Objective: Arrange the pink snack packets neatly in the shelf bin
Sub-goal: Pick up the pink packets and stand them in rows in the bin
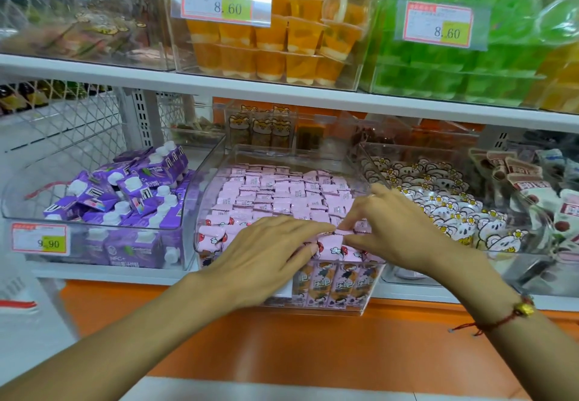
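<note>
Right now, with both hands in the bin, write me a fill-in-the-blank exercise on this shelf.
1. The bin of pink packets sits between the ____ cartons and the bear-print packets.
2. The cups directly above the pink packets are ____.
3. The red string bracelet is on the ____ wrist.
4. The left hand lies ____ on the front packets; the right hand pinches one.

Missing words: purple; orange; right; flat
</note>
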`<state>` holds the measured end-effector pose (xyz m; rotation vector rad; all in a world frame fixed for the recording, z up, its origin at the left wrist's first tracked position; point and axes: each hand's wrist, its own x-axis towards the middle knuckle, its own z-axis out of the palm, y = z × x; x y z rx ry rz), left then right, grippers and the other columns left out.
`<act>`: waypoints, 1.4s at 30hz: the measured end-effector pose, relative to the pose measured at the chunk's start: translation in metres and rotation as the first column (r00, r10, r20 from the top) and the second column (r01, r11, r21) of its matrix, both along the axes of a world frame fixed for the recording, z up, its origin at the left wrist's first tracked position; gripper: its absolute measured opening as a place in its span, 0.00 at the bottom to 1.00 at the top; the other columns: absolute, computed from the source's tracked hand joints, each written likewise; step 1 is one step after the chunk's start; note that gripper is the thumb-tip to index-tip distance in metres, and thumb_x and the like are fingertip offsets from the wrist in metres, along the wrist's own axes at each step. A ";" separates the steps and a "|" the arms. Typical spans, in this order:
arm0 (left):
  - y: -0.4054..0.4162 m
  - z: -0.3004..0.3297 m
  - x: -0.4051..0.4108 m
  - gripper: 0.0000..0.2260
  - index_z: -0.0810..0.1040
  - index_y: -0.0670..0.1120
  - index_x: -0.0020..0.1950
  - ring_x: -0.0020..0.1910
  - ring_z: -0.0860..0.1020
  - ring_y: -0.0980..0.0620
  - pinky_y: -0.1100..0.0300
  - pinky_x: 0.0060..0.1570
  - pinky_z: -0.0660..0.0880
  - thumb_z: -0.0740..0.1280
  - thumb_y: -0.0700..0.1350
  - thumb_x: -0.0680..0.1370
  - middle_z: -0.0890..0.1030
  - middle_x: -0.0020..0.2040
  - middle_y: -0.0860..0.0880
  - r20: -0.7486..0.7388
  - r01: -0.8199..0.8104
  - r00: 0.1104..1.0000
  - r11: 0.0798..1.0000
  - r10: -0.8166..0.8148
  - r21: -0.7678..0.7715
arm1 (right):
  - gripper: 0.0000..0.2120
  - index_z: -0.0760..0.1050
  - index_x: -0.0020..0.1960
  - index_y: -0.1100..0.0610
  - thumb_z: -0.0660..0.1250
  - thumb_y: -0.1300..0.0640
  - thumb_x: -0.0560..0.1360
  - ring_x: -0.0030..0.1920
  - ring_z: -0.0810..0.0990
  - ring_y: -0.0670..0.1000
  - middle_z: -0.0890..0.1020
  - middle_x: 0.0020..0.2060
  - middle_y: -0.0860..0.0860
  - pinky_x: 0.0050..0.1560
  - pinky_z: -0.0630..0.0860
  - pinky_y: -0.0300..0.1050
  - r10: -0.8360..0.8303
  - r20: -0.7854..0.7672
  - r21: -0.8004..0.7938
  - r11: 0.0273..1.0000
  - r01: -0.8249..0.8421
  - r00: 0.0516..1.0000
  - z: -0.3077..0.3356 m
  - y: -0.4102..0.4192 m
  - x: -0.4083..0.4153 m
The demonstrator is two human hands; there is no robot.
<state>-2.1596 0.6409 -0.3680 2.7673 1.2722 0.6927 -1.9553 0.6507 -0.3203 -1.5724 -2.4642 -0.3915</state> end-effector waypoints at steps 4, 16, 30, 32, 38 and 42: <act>0.000 0.000 -0.001 0.17 0.65 0.62 0.70 0.61 0.67 0.63 0.69 0.55 0.59 0.49 0.57 0.82 0.72 0.65 0.63 -0.018 0.016 1.000 1.000 -0.016 -0.003 | 0.14 0.77 0.56 0.50 0.62 0.44 0.76 0.53 0.67 0.49 0.78 0.54 0.45 0.50 0.63 0.45 0.022 -0.052 0.076 0.997 -0.018 0.998 -0.007 0.000 0.005; -0.003 0.005 -0.001 0.15 0.67 0.61 0.68 0.58 0.67 0.67 0.64 0.54 0.66 0.52 0.54 0.82 0.73 0.62 0.65 0.096 0.025 0.995 0.998 -0.020 -0.050 | 0.04 0.70 0.54 0.52 0.59 0.54 0.81 0.44 0.76 0.44 0.77 0.46 0.46 0.42 0.72 0.38 0.213 -0.771 0.326 0.942 0.085 0.599 0.000 -0.012 -0.001; -0.006 0.020 0.001 0.19 0.75 0.59 0.58 0.52 0.78 0.63 0.69 0.47 0.76 0.74 0.43 0.71 0.80 0.54 0.64 0.705 0.191 0.708 0.953 0.032 -0.235 | 0.14 0.77 0.54 0.63 0.66 0.53 0.76 0.43 0.81 0.46 0.83 0.44 0.54 0.42 0.78 0.33 -0.223 -0.958 -0.194 0.967 -0.166 -0.181 0.006 -0.013 -0.014; -0.005 0.024 0.000 0.15 0.77 0.59 0.56 0.47 0.81 0.62 0.71 0.41 0.76 0.72 0.45 0.73 0.83 0.50 0.61 0.786 0.258 0.601 0.897 0.142 -0.360 | 0.15 0.78 0.51 0.61 0.66 0.49 0.75 0.41 0.81 0.45 0.83 0.39 0.50 0.42 0.79 0.35 -0.259 -0.948 -0.220 0.953 -0.209 -0.185 0.010 -0.013 -0.011; 0.000 0.031 0.000 0.17 0.80 0.47 0.52 0.42 0.84 0.51 0.64 0.36 0.79 0.72 0.52 0.66 0.86 0.42 0.47 0.762 0.590 0.309 0.514 0.569 -0.623 | 0.29 0.69 0.66 0.40 0.68 0.42 0.66 0.64 0.72 0.42 0.72 0.65 0.42 0.62 0.70 0.44 -0.179 -0.969 -0.219 0.942 -0.253 0.173 0.009 -0.015 -0.004; 0.003 0.027 0.001 0.21 0.78 0.48 0.54 0.41 0.84 0.55 0.64 0.33 0.78 0.68 0.59 0.68 0.85 0.47 0.43 0.731 0.590 0.353 0.467 0.585 -0.659 | 0.22 0.72 0.61 0.37 0.70 0.44 0.68 0.56 0.76 0.36 0.76 0.56 0.33 0.54 0.73 0.34 -0.026 -0.916 -0.136 0.959 -0.249 0.401 0.007 -0.020 -0.008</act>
